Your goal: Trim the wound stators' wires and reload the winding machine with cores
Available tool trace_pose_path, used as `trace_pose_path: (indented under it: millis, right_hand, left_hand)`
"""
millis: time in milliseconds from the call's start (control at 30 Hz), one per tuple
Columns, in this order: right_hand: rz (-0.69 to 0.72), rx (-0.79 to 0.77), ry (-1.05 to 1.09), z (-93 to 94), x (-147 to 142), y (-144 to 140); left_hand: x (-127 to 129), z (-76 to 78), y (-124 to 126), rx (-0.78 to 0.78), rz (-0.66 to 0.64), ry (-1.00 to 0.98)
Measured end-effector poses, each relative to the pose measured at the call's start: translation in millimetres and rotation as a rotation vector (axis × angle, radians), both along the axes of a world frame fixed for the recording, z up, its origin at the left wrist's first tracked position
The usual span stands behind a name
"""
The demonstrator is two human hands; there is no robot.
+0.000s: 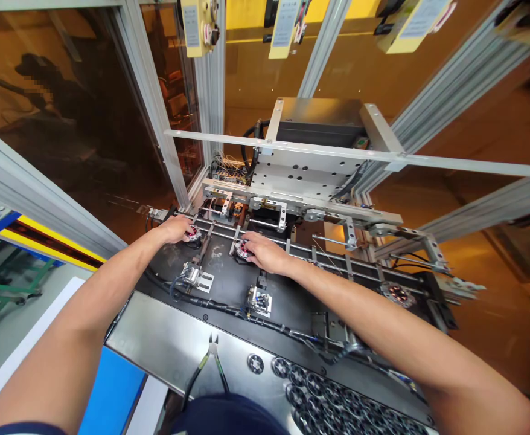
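Note:
My left hand (177,229) reaches to the far left of the dark machine bed, its fingers closed on the edge of a round motor stator (195,236). Farther right, my right hand (267,252) has its fingers around a second round stator (242,251), which sits at the rail (287,246). Both parts are partly covered by my fingers. Another stator with copper-coloured windings (399,294) lies near the right end of the rail, beyond my right forearm.
Small metal fixtures (198,278) and a black cable bundle (220,304) cross the bed. On the steel ledge (165,335) lie cutting pliers (213,347) and several round black parts (314,383). Metal arms (351,232) hang over the rail, with a crossbar (292,147) above.

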State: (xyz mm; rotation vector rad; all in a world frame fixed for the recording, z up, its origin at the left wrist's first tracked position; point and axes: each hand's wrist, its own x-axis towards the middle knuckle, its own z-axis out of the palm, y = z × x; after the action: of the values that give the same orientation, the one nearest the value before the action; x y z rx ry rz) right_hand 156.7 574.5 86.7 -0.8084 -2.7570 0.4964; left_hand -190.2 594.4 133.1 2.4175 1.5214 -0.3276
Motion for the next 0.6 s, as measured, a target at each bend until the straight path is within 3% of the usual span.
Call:
trace_pose_path:
  millis: [600]
  right_hand:
    - [0.007,-0.039,-0.059,12.1,-1.3,1.4]
  left_hand:
    - [5.0,9.7,-9.1,0.024,0.011,0.009]
